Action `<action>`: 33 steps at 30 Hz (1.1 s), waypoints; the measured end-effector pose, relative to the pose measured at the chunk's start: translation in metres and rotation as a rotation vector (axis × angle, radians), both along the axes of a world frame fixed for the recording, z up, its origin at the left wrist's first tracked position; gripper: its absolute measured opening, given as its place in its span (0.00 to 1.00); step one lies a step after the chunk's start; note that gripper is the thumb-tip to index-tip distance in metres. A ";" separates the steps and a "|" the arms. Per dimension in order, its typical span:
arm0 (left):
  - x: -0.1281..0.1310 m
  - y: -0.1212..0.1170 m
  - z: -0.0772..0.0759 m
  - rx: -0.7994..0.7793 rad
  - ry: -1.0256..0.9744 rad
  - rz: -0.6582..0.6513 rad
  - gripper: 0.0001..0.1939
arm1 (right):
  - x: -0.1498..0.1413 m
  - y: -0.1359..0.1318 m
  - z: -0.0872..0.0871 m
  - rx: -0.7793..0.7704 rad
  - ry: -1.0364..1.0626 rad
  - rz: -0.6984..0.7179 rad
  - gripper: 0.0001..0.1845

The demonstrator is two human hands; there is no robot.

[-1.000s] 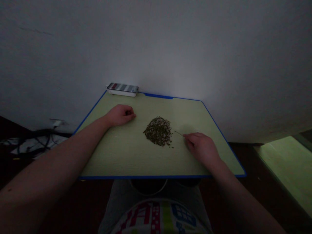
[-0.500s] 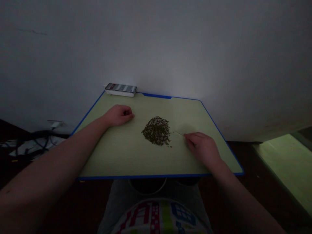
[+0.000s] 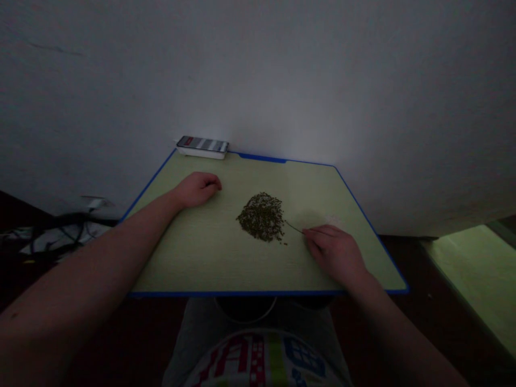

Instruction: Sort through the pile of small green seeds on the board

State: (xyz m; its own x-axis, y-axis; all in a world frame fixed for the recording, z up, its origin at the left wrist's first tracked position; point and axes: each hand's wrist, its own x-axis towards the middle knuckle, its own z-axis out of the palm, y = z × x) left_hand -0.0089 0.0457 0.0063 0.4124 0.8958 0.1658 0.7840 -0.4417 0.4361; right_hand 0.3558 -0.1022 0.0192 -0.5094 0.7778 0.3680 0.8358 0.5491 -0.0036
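Observation:
A loose pile of small greenish-brown beads or seeds (image 3: 262, 217) lies in the middle of the pale table top (image 3: 193, 263). From the right, my right hand (image 3: 332, 247) pinches a thin needle-like stick (image 3: 294, 227), its tip at the pile's right edge. A few grains lie apart at the lower right of the pile. My left hand (image 3: 198, 189) rests on the table left of the pile, fingers curled inward and not touching it. Whether anything is inside those curled fingers is hidden.
A phone (image 3: 203, 144) lies on a white box (image 3: 201, 153) at the back left corner, against the wall (image 3: 282, 80). Blue edging (image 3: 266, 293) runs round the table. Dark cables (image 3: 76, 220) and a wall plug (image 3: 97, 203) are at the left. A round container (image 3: 245, 310) sits under the front edge.
The stick's tip has moved slightly left and down to the pile's edge, with my right hand a little lower. My left hand stays in place. The view has shifted slightly.

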 end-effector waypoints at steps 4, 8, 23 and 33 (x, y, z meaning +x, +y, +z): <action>0.000 0.000 -0.001 0.022 0.018 -0.015 0.18 | -0.004 0.006 0.003 0.009 0.007 -0.041 0.12; -0.001 0.000 -0.001 0.016 0.031 -0.014 0.17 | -0.006 0.008 0.002 -0.003 0.012 -0.023 0.12; 0.000 -0.003 -0.001 -0.048 -0.053 -0.010 0.13 | -0.017 0.007 0.002 -0.091 -0.082 -0.048 0.14; 0.000 -0.001 -0.002 -0.077 -0.084 0.004 0.14 | -0.022 0.009 0.005 -0.118 -0.235 -0.248 0.13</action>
